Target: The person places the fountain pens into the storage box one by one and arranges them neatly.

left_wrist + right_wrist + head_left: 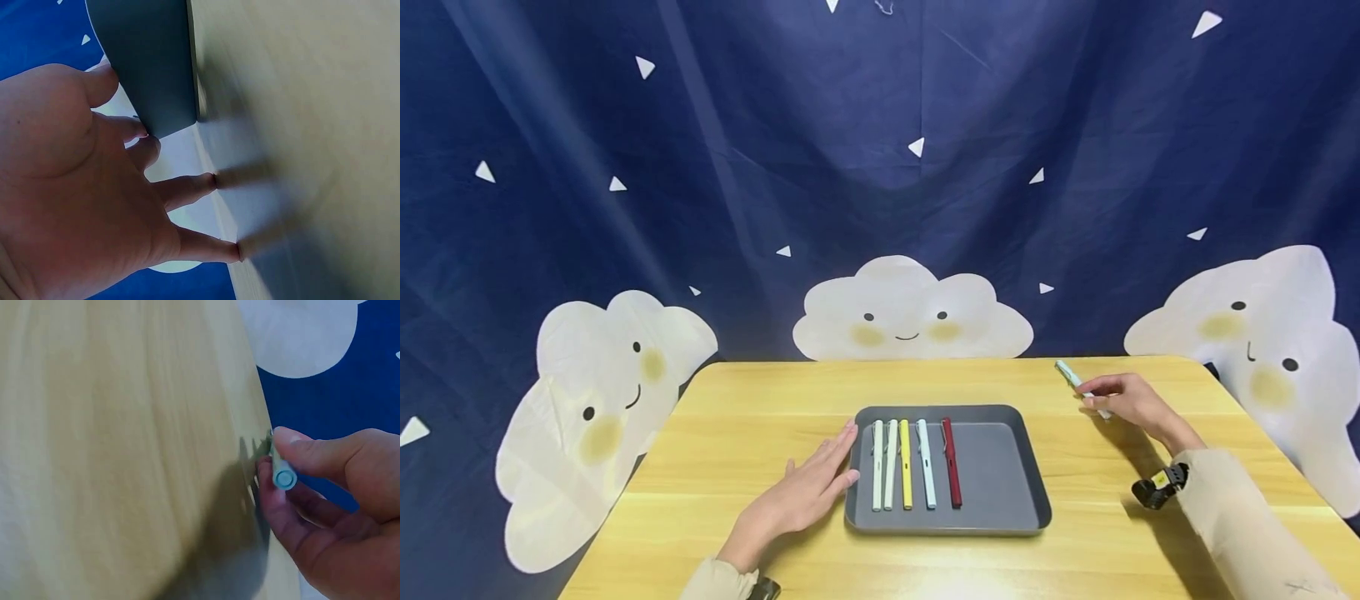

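Observation:
At the back right of the table, my right hand [1123, 400] pinches a pale blue-green pen [1067, 374] between thumb and fingers. In the right wrist view the round end of that pen [285, 479] points toward the camera. My left hand [808, 487] rests against the left side of a dark grey tray [1000, 467], its fingers straight and spread. In the left wrist view thumb and forefinger touch the tray's wall [153, 69]. Side by side in the tray lie two whitish-green pens [877, 467], a yellow pen [906, 467], a pale blue pen [927, 467] and a dark red pen [952, 467].
The tray stands mid-table on a light wooden table [760, 392] with rounded back corners. Behind it hangs a dark blue curtain [850, 167] with white triangles and smiling clouds. The pens fill the tray's left part; its grey floor shows at the right.

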The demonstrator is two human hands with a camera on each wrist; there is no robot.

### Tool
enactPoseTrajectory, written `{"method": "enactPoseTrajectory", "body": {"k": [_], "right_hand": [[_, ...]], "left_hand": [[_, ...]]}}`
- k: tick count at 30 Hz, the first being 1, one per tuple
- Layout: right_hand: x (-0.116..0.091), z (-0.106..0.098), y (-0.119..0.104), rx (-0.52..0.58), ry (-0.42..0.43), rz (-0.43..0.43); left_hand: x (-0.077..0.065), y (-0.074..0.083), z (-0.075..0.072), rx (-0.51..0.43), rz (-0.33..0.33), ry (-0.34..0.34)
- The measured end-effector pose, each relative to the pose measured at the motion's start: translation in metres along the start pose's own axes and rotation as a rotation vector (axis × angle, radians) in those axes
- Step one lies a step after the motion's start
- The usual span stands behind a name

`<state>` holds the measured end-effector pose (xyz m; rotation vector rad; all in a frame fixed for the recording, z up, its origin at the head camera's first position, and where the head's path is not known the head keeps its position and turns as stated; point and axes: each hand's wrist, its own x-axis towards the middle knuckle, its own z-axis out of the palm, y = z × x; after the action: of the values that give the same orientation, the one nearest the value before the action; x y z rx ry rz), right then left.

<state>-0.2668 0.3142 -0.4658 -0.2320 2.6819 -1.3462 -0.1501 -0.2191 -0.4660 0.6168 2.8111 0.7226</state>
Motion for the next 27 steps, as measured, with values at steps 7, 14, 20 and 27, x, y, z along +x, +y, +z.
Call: {"method": "enactPoseTrajectory", "body": {"k": [7, 14, 20, 27], "right_hand": [[-0.007, 0.004, 0.003, 0.178, 0.055, 0.003], [-0.016, 0.01, -0.001, 0.292, 0.133, -0.015], [-0.027, 0.017, -0.007, 0.34, 0.154, -0.038], [-0.038, 0.021, -0.02, 0.459, 0.164, -0.079]], "left_hand": [[0.001, 0.0, 0.001, -0.003, 0.004, 0.005], [0.001, -0.001, 0.002, -0.004, 0.008, 0.005], [-0.001, -0.003, 0.003, -0.004, 0.008, 0.001], [0.001, -0.003, 0.004, 0.002, 0.01, 0.005]]}}
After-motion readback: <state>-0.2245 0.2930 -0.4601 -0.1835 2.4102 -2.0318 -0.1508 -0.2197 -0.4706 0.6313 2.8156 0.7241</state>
